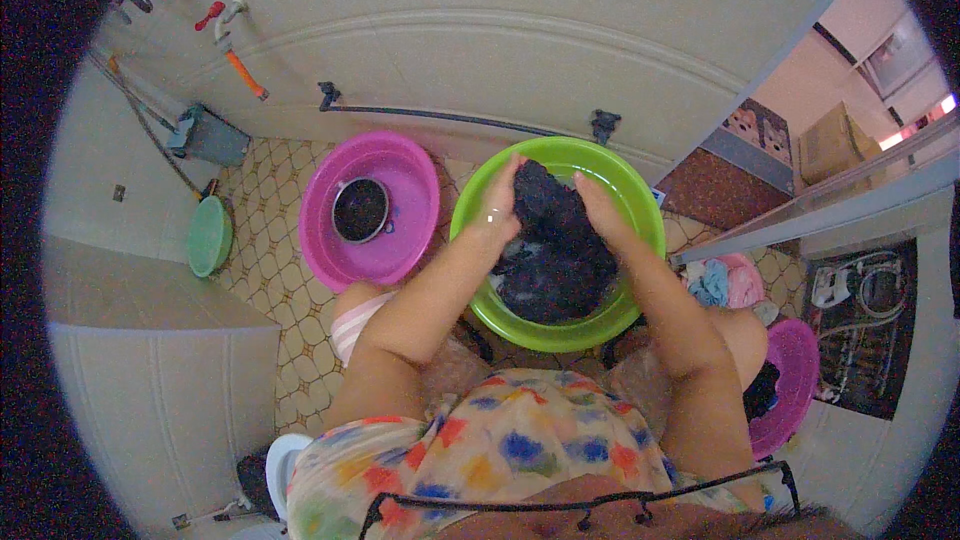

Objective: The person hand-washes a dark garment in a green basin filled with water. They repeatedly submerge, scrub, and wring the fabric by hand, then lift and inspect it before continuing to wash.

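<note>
A lime-green plastic basin [649,240] stands before me on the floor, with a bunched dark wet cloth [555,262] in it. The cloth's lower part spreads in shallow water, while its upper end rises between my hands. My left hand [501,202] grips the cloth from the left side. On the opposite side, my right hand [600,210] presses against it, thumb and fingers partly hidden behind the fabric. Whitish suds or wet sheen show at the cloth's left edge.
Left of the green basin is a pink basin [409,240] holding a round dark-filled bowl [360,210]. A small green basin [210,236] and grey bin [214,136] stand farther left. Clothes [709,281] and another pink basin [799,382] lie right. A low rail [450,116] crosses the wall.
</note>
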`<state>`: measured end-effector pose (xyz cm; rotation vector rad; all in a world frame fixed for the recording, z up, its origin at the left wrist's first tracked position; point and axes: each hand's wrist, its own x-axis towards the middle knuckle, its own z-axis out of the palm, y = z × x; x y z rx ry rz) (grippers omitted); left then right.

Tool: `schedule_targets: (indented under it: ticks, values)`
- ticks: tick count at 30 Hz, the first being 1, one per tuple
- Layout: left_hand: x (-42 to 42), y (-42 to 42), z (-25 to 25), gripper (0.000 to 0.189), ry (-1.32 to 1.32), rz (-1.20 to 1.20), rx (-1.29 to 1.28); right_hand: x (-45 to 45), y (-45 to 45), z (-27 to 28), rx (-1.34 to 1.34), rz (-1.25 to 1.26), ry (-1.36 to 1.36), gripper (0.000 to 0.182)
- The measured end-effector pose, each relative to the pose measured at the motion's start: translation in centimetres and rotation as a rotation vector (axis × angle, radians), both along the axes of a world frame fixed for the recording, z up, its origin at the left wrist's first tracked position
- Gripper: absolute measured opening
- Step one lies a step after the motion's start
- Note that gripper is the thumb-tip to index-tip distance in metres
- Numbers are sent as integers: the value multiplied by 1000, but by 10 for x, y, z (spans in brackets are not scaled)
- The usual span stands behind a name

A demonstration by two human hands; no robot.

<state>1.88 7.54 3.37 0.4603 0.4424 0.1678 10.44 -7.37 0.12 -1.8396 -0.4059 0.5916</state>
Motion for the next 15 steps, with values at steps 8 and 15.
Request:
schedule_targets:
  ticks: [8, 15]
  values:
    - [-27, 41, 16, 31, 108, -72, 437, 0, -31, 24, 186, 180, 245, 25]
    - [-42, 15, 28, 66, -18, -413, 1402, -5, -38, 66, 398, 141, 299, 24]
